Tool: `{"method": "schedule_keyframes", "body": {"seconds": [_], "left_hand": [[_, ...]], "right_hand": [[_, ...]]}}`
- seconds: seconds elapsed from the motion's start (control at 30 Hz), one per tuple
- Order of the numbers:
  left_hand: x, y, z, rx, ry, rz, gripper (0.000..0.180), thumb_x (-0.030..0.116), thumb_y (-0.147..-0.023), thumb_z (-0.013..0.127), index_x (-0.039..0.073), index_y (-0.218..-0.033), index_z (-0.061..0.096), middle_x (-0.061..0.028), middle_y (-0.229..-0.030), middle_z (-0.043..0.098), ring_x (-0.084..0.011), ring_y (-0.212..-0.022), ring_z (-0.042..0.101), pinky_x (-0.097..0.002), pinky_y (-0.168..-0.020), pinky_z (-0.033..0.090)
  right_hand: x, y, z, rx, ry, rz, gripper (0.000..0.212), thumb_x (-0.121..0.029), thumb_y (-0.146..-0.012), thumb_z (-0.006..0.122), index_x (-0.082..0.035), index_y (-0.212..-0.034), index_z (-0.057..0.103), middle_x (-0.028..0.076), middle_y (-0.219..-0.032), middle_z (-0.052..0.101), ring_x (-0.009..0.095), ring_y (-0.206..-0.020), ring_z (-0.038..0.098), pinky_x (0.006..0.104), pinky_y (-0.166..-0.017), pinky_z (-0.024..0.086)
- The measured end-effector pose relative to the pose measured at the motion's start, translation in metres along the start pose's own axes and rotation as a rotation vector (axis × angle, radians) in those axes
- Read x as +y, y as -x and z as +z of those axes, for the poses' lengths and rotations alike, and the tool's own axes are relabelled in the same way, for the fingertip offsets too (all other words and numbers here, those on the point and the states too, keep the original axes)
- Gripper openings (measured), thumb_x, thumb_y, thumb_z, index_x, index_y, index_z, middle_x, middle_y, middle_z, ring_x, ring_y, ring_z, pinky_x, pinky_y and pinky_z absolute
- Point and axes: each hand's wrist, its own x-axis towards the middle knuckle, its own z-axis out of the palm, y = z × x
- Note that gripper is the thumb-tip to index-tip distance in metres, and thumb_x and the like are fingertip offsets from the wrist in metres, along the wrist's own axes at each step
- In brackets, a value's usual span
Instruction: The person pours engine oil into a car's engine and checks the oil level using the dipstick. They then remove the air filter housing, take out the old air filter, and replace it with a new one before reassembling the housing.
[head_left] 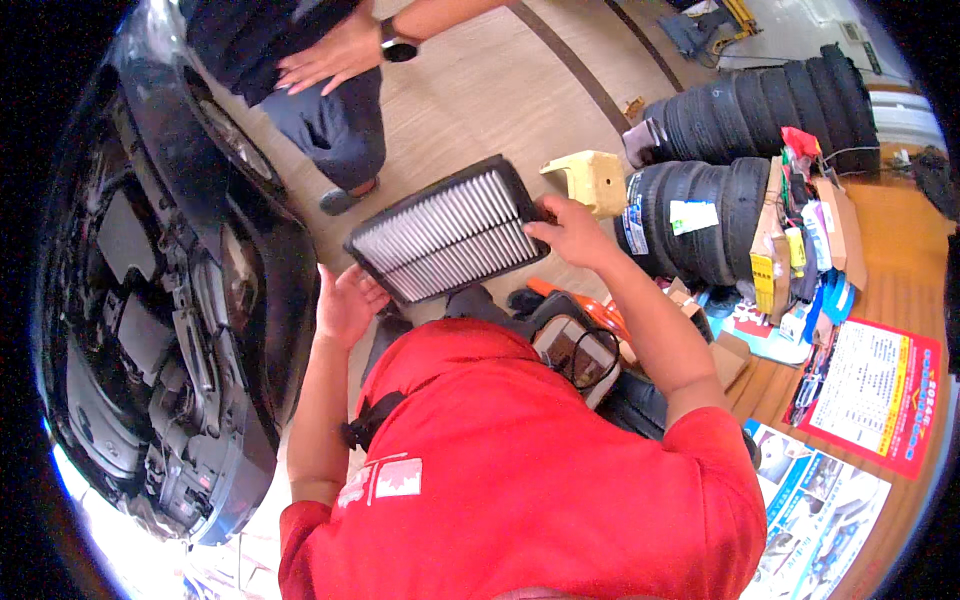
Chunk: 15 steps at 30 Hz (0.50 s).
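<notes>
Fingers of the right hand (572,233) clamp the far right edge of a rectangular engine air filter (448,240), black-framed with white pleats, held tilted in the air. Left hand (345,303) sits just below the filter's near left corner, palm up and fingers spread, touching it lightly or not at all; I cannot tell which. Left of that hand lies the open engine bay (160,330). Beyond the right hand stand stacked tyres (700,215), and another person's hand (325,58) rests on a thigh further off.

I'm in a car repair shop: an open engine bay (150,330) on my left, stacked tyres (740,160) ahead, and a cluttered parts counter (900,260) to my right.
</notes>
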Motion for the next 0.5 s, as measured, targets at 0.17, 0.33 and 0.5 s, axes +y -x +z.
{"method": "schedule_keyframes", "body": {"seconds": [0.17,0.33,0.5], "left_hand": [[-0.025,-0.071,0.054,0.383,-0.453,-0.023,0.065,0.054,-0.097,0.033,0.003,-0.136,0.037,-0.0108,-0.108,0.06,-0.0216,-0.094,0.056,-0.0353,-0.084,0.042],[-0.053,-0.143,0.088,0.421,-0.669,-0.02,0.045,0.037,-0.098,0.045,0.006,-0.13,0.045,-0.0071,-0.106,0.059,-0.0179,-0.092,0.056,-0.0321,-0.072,0.046],[-0.071,-0.204,0.145,0.485,-0.824,-0.057,0.039,0.03,-0.098,0.044,0.006,-0.128,0.047,-0.0067,-0.105,0.059,-0.0182,-0.092,0.057,-0.0346,-0.073,0.048]], "right_hand": [[0.086,-0.019,-0.034,-0.062,-0.385,0.238,0.033,-0.024,-0.081,0.067,0.005,-0.098,0.062,0.01,-0.082,0.065,0.015,-0.071,0.061,0.0309,-0.061,0.05],[0.165,-0.029,-0.062,-0.001,-0.627,0.27,0.029,-0.022,-0.081,0.067,0.004,-0.093,0.062,0.01,-0.081,0.064,0.016,-0.069,0.06,0.0313,-0.059,0.05],[0.212,-0.031,-0.098,-0.001,-0.674,0.365,0.023,-0.019,-0.085,0.064,0.002,-0.094,0.061,0.007,-0.08,0.064,0.015,-0.068,0.059,0.0303,-0.058,0.049]]}}
